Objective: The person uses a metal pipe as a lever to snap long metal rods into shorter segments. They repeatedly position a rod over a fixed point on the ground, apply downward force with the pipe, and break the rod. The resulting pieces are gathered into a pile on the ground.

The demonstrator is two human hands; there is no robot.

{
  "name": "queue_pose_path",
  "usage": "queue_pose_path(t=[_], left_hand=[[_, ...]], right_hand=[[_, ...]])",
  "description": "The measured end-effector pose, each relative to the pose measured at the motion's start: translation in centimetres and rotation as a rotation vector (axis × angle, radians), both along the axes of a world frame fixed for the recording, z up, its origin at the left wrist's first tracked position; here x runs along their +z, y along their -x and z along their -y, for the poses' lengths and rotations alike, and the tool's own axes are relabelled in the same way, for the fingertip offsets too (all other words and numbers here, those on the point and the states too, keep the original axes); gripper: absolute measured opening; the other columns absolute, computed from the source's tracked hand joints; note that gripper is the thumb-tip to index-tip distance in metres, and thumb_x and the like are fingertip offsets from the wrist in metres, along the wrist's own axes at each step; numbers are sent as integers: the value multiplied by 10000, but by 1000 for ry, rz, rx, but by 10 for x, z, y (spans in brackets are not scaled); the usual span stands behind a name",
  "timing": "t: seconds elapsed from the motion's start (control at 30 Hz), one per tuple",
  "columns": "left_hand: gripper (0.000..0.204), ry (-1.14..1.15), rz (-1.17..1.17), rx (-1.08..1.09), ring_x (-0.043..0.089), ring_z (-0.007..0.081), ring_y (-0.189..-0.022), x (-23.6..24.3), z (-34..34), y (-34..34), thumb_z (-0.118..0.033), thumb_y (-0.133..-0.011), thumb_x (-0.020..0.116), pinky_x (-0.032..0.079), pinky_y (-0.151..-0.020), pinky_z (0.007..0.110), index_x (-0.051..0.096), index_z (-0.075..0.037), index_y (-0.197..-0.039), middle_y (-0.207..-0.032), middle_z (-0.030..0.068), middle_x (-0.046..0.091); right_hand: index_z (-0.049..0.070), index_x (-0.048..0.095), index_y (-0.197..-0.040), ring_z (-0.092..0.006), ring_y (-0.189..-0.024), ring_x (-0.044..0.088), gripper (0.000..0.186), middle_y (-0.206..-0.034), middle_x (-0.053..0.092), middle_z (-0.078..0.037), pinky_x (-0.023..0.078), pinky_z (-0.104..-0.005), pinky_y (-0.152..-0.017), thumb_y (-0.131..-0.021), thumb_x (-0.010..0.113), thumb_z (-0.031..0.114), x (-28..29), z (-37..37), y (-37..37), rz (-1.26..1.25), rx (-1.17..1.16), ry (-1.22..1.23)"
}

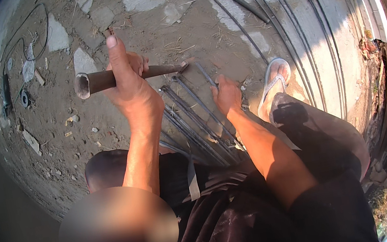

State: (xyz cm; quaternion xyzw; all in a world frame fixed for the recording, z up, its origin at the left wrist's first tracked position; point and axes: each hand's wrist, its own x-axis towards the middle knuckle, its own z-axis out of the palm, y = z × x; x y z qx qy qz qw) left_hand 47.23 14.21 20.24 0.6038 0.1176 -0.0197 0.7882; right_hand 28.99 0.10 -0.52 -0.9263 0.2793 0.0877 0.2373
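My left hand [134,87] is wrapped round a rusty metal pipe [163,69], its thumb lying along the far side. The pipe lies level across the view, with its open hollow end at the left and its narrower right end near a bent steel rod tip [184,68]. My right hand [227,95] is closed round a thin steel rebar rod [204,73] just right of that tip; part of the rod is hidden by the fingers. Several more rebar rods [193,128] with bent ends lie side by side between my forearms and run back under my body.
Long steel bars [288,16] stretch over the concrete at the right, beside my sandalled foot [274,76]. On the dirt at the left are a black cable [47,32], a dark green tool [6,91] and a small ring-shaped roll [25,98]. A white panel [369,4] leans at the far right.
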Motion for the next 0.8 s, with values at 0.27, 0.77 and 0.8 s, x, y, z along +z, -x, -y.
queue_pose_path(t=[0.27,0.77,0.8], left_hand=[[568,-21,-38,-79,351,144,-681,3,19,18,-432,-1030,592,406,-798,369,311,-168,-613,-639,-10,316],[565,-36,-56,-90,356,143,-655,10,5,5,-413,-992,664,394,-745,362,326,-181,-604,-624,-21,325],[562,-15,-46,-97,352,142,-654,12,8,4,-409,-988,673,391,-741,361,328,-183,-606,-627,-22,329]], right_hand=[[31,591,-995,-431,-966,645,232,-995,659,-206,510,-514,-809,-906,725,198,1,3,1,56,-82,-58],[-14,610,-969,-396,-826,683,280,-843,704,-177,528,-476,-791,-989,638,264,-1,18,-13,-209,-72,-182],[-21,622,-953,-367,-788,688,284,-810,700,-169,532,-456,-773,-995,633,259,-11,35,-13,-233,-20,-314]])
